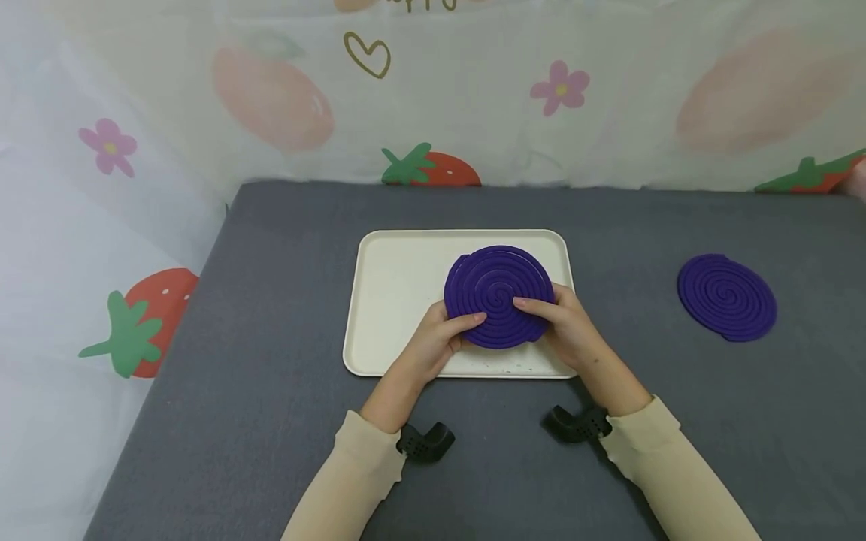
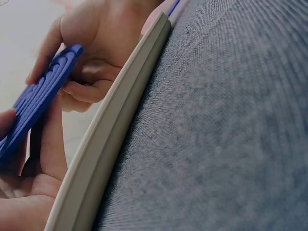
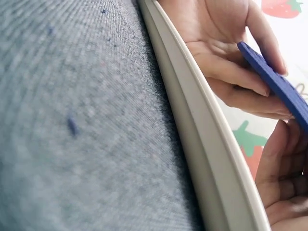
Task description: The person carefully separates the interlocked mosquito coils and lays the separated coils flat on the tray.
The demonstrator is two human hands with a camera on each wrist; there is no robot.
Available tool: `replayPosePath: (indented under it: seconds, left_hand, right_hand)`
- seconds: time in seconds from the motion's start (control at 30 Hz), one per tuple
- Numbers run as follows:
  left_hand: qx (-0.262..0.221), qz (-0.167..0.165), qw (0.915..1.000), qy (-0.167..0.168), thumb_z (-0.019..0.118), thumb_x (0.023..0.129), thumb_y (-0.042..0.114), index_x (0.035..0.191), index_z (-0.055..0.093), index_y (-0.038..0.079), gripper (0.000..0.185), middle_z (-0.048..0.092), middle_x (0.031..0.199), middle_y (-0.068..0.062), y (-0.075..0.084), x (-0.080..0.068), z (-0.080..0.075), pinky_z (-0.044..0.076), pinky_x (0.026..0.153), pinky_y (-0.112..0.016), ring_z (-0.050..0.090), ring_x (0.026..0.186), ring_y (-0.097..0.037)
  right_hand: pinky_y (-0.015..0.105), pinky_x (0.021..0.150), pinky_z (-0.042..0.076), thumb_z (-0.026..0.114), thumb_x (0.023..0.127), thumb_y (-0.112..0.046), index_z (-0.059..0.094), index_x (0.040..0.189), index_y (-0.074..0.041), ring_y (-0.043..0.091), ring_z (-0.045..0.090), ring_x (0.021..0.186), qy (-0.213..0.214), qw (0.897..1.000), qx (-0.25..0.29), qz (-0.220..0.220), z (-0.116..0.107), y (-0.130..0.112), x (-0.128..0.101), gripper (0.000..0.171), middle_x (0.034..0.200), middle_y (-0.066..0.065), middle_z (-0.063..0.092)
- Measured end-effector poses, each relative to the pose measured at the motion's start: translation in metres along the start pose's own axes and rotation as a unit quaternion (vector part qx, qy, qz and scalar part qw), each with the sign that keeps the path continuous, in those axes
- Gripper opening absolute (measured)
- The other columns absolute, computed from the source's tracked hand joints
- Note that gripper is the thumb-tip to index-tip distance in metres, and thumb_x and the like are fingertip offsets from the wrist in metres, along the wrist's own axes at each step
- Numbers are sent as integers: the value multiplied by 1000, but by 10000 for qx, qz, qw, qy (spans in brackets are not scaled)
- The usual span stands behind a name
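A round purple spiral-patterned coaster (image 1: 499,278) is held up over a cream tray (image 1: 399,300) by both hands. My left hand (image 1: 433,342) grips its lower left edge, thumb on the upper face and fingers beneath. On the lower right edge my right hand (image 1: 571,327) pinches it the same way, its thumb reaching near the spiral's centre. In the left wrist view the coaster (image 2: 41,98) appears tilted and edge-on, above the tray's rim (image 2: 110,120). The right wrist view shows the coaster's thin edge (image 3: 274,82) between thumb and fingers.
A second purple spiral coaster (image 1: 727,297) lies flat on the grey cloth (image 1: 643,263) to the right of the tray. Small dark bits lie along the tray's front, and blue crumbs (image 3: 72,125) dot the cloth. Behind the table hangs a fruit-printed curtain (image 1: 473,98).
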State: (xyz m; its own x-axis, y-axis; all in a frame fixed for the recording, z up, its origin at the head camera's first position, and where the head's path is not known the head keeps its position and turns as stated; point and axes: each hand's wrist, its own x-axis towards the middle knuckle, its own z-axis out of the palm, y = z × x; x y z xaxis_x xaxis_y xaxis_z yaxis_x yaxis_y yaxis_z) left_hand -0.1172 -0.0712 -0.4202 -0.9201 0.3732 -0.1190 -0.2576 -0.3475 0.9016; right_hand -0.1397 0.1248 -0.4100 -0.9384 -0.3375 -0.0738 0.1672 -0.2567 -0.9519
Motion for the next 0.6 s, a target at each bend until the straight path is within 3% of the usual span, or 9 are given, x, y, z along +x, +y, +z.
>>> replayPosePath:
  seconds: [0.17,0.37,0.6]
  left_hand:
    - [159,16,9999,50,52,87,-3,134,39,-10,50,60,108,-6,0,0,1,54,80,-28,63,92,-11]
    - [115,-37,9999,82,54,82,-5,137,37,-8,57,57,117,-13,-1,0,0,53,84,-30,62,96,-13]
    - [79,24,10000,24,53,82,-6,135,38,-11,55,59,114,-11,-3,1,-2,52,85,-31,62,96,-12]
  right_hand:
    - [23,71,54,53,87,6,66,96,-16,11,64,81,71,9999,-16,126,0,0,-1,27,92,0,67]
    - [23,68,55,51,88,6,68,91,-15,10,65,77,-82,9999,51,132,1,0,-1,28,88,0,69]
    - [23,69,55,51,89,5,68,93,-14,10,65,77,-131,9998,81,137,2,0,-2,26,88,1,69]
